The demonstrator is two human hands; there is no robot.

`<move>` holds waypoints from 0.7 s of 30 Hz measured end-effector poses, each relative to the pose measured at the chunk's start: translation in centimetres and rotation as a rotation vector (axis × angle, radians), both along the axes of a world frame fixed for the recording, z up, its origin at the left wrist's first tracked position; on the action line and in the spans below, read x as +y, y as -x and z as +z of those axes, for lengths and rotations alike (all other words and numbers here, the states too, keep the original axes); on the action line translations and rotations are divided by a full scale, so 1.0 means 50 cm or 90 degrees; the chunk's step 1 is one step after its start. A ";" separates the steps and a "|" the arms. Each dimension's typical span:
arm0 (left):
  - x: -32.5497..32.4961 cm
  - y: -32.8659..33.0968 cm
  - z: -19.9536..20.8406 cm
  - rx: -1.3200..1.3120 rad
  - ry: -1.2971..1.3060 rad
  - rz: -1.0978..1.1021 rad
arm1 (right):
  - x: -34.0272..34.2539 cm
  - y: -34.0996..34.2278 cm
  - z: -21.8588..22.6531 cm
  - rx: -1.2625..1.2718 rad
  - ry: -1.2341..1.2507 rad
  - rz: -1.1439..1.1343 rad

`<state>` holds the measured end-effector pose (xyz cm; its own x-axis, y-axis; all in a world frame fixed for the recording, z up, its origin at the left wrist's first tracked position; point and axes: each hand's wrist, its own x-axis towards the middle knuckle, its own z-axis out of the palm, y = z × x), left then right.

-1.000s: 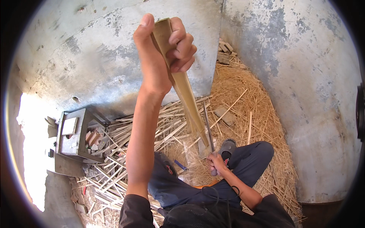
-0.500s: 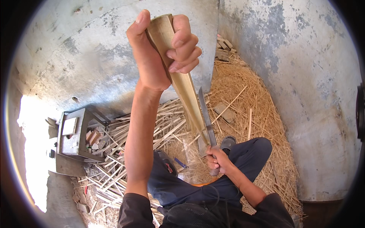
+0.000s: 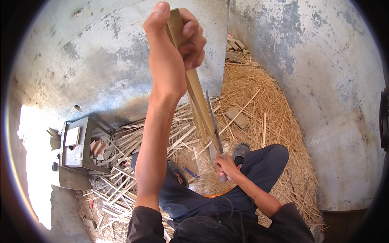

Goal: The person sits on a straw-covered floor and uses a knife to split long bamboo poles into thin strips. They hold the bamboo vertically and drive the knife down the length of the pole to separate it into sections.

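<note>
My left hand (image 3: pixel 168 60) is raised high at the top of the view, its fingers wrapped round the upper end of a long split bamboo piece (image 3: pixel 197 87). The bamboo slants down toward my lap, its lower end close to the knife. Low down between my knees, my right hand (image 3: pixel 227 167) grips the handle of a long-bladed knife (image 3: pixel 213 115). Its blade points up and away, lying right along the bamboo's right side and seen almost edge-on. Whether the blade touches the bamboo, I cannot tell.
Pale split strips (image 3: pixel 121 182) lie heaped at the left, and fine shavings (image 3: pixel 279 121) cover the floor at the right. A worn box-like stand (image 3: pixel 77 141) holds broken pieces. Peeling walls (image 3: pixel 324 101) rise around me. A blue tool (image 3: pixel 191 173) lies near my left shoe (image 3: pixel 177 173).
My left hand has rolled the bamboo, so its hollow inner face shows less. My right hand and the knife have shifted slightly left and up, and the blade has turned more edge-on.
</note>
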<state>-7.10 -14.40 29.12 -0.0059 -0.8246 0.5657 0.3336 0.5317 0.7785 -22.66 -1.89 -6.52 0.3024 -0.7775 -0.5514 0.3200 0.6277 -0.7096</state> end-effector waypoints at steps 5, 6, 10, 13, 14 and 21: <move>-0.005 -0.016 -0.006 -0.020 0.020 -0.017 | -0.018 -0.012 0.091 -0.006 0.053 0.021; 0.002 -0.012 -0.004 -0.020 0.021 -0.029 | -0.023 -0.010 0.092 0.003 0.082 0.031; 0.003 -0.007 -0.005 0.022 0.010 -0.158 | -0.023 0.008 -0.003 0.017 0.039 0.035; -0.007 -0.016 -0.006 0.025 0.027 -0.174 | -0.008 0.069 -0.186 -0.064 -0.159 0.005; -0.007 -0.022 -0.001 0.007 0.037 -0.186 | -0.013 0.076 -0.214 -0.110 -0.235 0.004; -0.036 -0.038 -0.014 0.001 0.057 -0.282 | -0.017 0.043 0.018 -0.093 -0.003 0.006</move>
<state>-5.19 -16.20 28.39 -0.3466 -0.6906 0.6348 0.5447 0.4027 0.7356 -24.82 -2.72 -5.63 0.3873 -0.7714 -0.5049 0.4135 0.6348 -0.6527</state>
